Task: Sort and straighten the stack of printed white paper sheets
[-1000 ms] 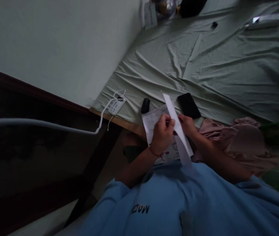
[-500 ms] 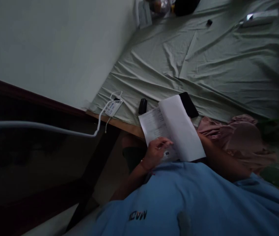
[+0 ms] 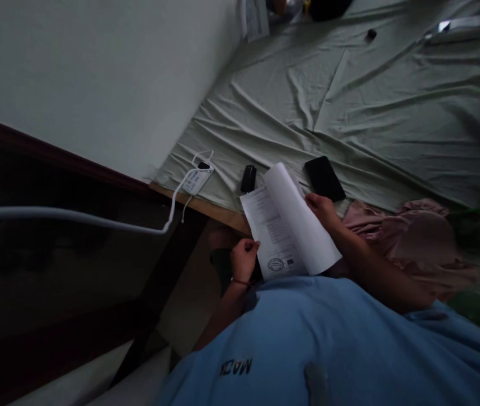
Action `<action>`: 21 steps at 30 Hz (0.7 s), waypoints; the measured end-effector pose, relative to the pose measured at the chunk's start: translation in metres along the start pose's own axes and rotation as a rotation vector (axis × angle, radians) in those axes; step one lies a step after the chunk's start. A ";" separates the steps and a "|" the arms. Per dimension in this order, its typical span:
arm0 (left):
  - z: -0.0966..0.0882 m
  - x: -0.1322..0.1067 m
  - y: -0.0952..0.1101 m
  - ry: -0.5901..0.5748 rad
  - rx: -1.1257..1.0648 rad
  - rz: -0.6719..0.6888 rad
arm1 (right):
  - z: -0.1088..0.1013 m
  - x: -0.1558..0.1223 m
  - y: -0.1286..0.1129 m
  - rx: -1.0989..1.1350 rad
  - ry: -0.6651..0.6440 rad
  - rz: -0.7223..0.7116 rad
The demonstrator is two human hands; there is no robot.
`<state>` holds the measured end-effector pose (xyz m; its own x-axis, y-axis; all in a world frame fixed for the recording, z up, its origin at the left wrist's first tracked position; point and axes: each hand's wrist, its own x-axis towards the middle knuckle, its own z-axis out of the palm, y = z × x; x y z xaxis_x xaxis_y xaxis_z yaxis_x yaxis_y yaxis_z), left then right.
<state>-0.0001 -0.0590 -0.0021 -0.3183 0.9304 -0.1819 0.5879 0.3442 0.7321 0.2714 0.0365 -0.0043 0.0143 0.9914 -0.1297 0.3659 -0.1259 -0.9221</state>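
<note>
Printed papers lie over my lap, with the upper sheets rolled over to the right and their blank white backs showing. A round stamp and a small dark square mark the lower part of the printed page. My right hand is closed on the right edge of the turned sheets. At the page's left edge, my left hand is closed, fingertips pinched on the paper's margin. Beyond the papers lie a black stapler-like object and a flat black tablet-like object.
A white power strip with a white cable sits by the wall at the bed's edge. Pinkish cloth is bunched at right. Across the wrinkled green sheet are a small dark item and a pale device.
My left hand has moved left from over the page to its left edge. The turned sheets have shifted left, uncovering the round stamp, my right hand and more of the black tablet-like object.
</note>
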 end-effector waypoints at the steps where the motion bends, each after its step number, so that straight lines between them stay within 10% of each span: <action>1: -0.002 0.000 0.002 0.000 0.027 0.012 | 0.000 0.000 -0.001 -0.017 0.013 -0.005; 13: -0.024 -0.011 0.036 -0.110 0.787 0.248 | 0.001 -0.003 -0.003 -0.170 0.027 -0.067; 21: -0.034 -0.027 0.083 -0.116 0.502 0.359 | 0.002 -0.002 0.001 -0.163 0.030 -0.071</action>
<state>0.0320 -0.0598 0.0854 0.0302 0.9969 -0.0723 0.9299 -0.0015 0.3679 0.2700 0.0342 -0.0051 0.0099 0.9985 -0.0532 0.5129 -0.0507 -0.8570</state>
